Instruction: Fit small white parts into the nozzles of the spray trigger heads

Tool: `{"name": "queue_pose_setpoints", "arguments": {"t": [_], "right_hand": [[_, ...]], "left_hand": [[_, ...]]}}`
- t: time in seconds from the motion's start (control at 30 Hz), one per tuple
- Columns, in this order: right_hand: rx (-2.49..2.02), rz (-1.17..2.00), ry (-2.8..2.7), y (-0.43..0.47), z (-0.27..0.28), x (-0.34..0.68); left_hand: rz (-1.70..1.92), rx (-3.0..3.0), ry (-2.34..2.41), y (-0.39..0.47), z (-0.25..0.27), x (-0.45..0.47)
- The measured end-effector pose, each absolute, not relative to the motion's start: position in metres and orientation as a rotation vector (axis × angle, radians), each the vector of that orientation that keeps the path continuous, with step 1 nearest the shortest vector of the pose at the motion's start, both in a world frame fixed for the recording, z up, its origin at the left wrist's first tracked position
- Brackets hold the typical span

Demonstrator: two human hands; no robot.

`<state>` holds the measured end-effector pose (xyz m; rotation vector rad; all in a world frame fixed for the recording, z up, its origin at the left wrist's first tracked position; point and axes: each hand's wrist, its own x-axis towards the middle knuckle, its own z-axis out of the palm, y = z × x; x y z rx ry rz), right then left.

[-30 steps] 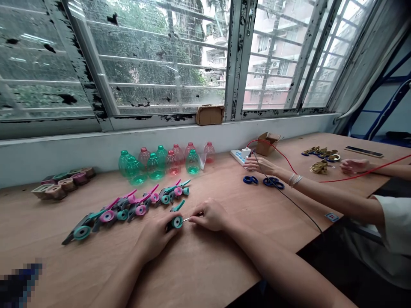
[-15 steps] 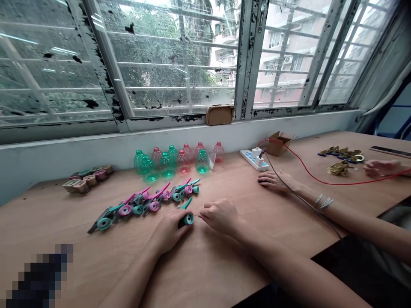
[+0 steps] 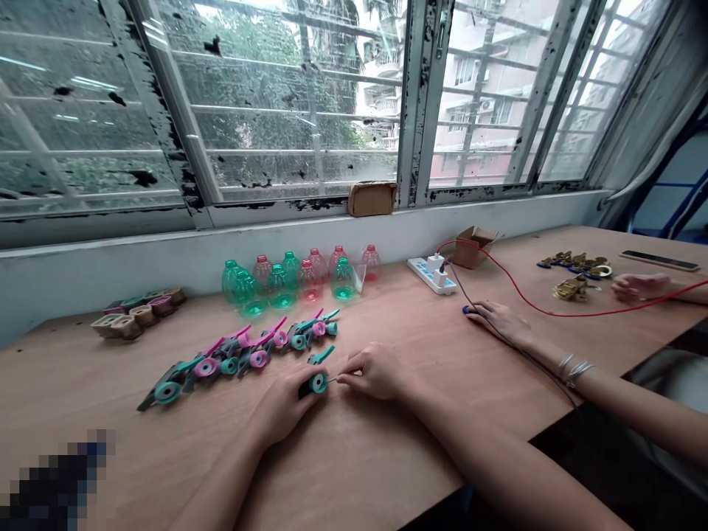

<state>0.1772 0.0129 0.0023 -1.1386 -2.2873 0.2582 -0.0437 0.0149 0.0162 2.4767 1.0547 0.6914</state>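
Note:
My left hand (image 3: 285, 404) is wrapped round a spray bottle trigger head (image 3: 318, 382) with a teal round collar and a dark body. Its teal lever sticks up above my fingers; the rest is hidden in my palm. My right hand (image 3: 376, 371) pinches a thin pale stick (image 3: 332, 380), whose tip points at the middle of the collar. Whether the tip touches the collar I cannot tell. Beyond my left hand lies a row of similar trigger heads (image 3: 258, 359) in teal, pink and grey.
Several green bottles (image 3: 282, 291) and pink bottles (image 3: 371, 262) stand by the wall. Small boxy pieces (image 3: 125, 327) sit at left. A power strip (image 3: 431, 276) with a red cable and a cardboard box (image 3: 473, 248) lie right. Another person's hand (image 3: 498, 322) rests near brass-coloured parts (image 3: 574, 288).
The view has shifted slightly to the right. My hands keep the same hold on the trigger head and stick. The other person's nearer hand has moved right, away from the power strip.

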Motion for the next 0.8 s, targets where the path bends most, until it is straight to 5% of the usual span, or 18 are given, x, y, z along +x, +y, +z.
{"name": "queue_pose_setpoints", "arguments": {"t": [0.5, 0.8], "right_hand": [[-1.246, -0.367, -2.424, -0.001, 0.014, 0.165], [-1.294, -0.213, -2.534, 0.002, 0.018, 0.168]], "left_hand": [[0.724, 2.441, 1.254, 0.016, 0.018, -0.045], [0.575, 2.517, 1.161, 0.015, 0.016, -0.048]]}}
